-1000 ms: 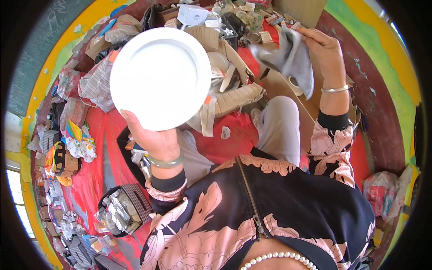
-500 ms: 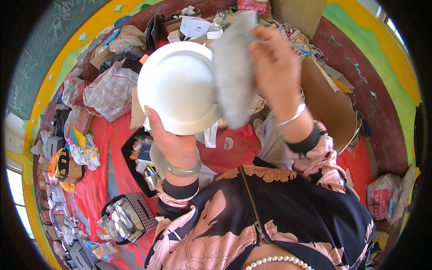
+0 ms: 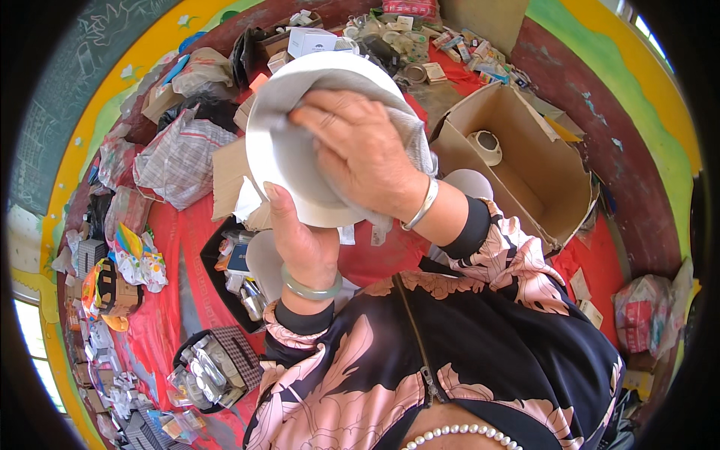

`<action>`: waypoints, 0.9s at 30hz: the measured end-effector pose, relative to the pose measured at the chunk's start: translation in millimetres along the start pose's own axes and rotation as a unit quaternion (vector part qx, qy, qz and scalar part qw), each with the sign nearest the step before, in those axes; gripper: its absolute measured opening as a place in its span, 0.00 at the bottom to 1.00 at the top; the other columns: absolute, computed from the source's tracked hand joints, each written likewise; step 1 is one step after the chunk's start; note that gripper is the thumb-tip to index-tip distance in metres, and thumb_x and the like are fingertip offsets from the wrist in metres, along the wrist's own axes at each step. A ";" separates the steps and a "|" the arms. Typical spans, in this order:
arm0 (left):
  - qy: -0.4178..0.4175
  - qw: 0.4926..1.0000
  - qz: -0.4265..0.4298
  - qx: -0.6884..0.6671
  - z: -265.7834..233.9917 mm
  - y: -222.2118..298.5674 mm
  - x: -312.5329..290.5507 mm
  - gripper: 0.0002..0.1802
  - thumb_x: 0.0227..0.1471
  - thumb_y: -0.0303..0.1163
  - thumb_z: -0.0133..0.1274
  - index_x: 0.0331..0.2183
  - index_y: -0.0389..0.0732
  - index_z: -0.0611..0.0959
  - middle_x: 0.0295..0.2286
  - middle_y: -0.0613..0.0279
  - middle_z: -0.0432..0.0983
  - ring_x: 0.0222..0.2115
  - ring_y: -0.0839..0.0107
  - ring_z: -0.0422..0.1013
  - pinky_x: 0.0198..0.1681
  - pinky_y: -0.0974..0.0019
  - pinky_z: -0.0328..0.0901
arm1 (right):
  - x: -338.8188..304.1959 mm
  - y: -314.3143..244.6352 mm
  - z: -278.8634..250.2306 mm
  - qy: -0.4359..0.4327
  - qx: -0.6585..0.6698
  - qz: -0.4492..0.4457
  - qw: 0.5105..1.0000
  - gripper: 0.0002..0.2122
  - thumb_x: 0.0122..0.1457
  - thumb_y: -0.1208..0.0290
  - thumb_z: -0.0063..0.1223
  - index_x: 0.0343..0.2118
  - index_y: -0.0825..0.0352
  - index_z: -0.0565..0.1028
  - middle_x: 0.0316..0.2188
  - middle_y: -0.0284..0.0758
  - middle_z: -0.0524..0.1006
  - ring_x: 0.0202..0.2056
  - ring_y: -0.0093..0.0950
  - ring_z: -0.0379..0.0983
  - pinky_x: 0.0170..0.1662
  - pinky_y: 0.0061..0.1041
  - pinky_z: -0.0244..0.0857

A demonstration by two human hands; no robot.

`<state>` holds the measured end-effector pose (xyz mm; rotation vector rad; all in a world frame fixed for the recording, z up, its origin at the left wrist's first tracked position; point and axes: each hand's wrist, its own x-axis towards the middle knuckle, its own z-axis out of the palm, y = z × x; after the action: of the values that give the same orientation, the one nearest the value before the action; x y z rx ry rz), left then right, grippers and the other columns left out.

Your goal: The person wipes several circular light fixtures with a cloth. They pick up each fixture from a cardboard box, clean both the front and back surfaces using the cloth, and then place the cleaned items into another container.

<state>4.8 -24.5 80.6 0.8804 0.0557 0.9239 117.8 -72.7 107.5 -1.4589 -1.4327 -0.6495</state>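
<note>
The open cardboard box (image 3: 529, 161), partly hidden by the right arm half a second ago, now shows most of its inside. The white round dish (image 3: 294, 166), held up in front of the chest, sits a little farther right in view. The grey cloth (image 3: 409, 129), a blur across its right side then, now lies inside it. The right hand (image 3: 364, 146) spreads over the cloth, fingers slightly curved; whether it grips is hidden. The left hand (image 3: 304, 244) clasps the lower rim, thumb in front. The dish looks smooth, shallow and wide-rimmed, shaded grey within, an orange tab (image 3: 259, 82) at its upper left edge.
</note>
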 end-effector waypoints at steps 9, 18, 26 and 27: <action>0.005 0.999 -0.028 -0.015 -21.3 3.2 1.9 0.34 0.57 0.54 0.41 0.56 0.41 0.60 0.53 0.58 0.60 0.54 0.63 0.58 0.56 0.58 0.54 | -7.9 7.9 -9.1 -0.192 0.110 -0.167 0.961 0.15 0.48 0.76 0.48 0.42 0.63 0.74 0.43 0.34 0.74 0.47 0.30 0.68 0.49 0.31 0.57; 0.040 0.999 -0.031 -0.012 -25.2 -3.2 2.9 0.33 0.56 0.47 0.47 0.55 0.36 0.61 0.51 0.58 0.63 0.53 0.64 0.60 0.57 0.59 0.53 | -1.9 24.3 0.1 -0.108 -0.085 -0.137 0.981 0.20 0.48 0.73 0.50 0.47 0.65 0.69 0.47 0.36 0.71 0.49 0.30 0.67 0.49 0.31 0.57; 0.094 0.994 -0.030 -0.039 -12.7 -3.4 6.0 0.29 0.58 0.45 0.44 0.53 0.34 0.63 0.50 0.56 0.65 0.50 0.63 0.62 0.55 0.59 0.56 | -38.3 17.9 6.2 -0.079 -0.110 0.067 0.988 0.18 0.49 0.77 0.48 0.44 0.77 0.67 0.41 0.48 0.70 0.43 0.43 0.68 0.47 0.35 0.61; 0.096 0.995 -0.023 -0.030 -13.5 -4.2 6.1 0.30 0.58 0.45 0.44 0.53 0.34 0.63 0.50 0.56 0.65 0.50 0.63 0.62 0.54 0.58 0.56 | -42.9 13.9 5.5 -0.096 -0.106 0.074 0.987 0.18 0.48 0.77 0.48 0.44 0.77 0.67 0.41 0.48 0.71 0.42 0.43 0.68 0.47 0.35 0.62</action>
<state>6.1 -12.8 70.7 0.7308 0.2121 0.9599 122.4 -85.0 64.0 -1.8180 -1.4161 -0.5955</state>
